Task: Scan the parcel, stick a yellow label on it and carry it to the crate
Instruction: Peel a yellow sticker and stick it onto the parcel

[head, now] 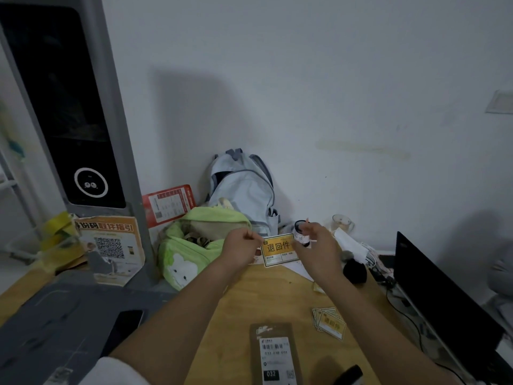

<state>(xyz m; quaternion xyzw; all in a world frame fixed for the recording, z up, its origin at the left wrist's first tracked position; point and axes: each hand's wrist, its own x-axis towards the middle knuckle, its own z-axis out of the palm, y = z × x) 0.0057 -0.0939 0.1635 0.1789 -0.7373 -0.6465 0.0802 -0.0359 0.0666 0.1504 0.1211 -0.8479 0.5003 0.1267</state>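
A flat brown parcel with a white barcode label lies on the wooden table near its front edge. Above the table's far side I hold a yellow label with black characters between both hands. My left hand pinches its left edge. My right hand grips its right edge. A small stack of more yellow labels lies to the right of the parcel. No crate is in view.
A tall grey scanner kiosk stands at the left with a dark phone on its base. A green bag and a pale backpack lean on the wall. A black monitor and cables fill the right.
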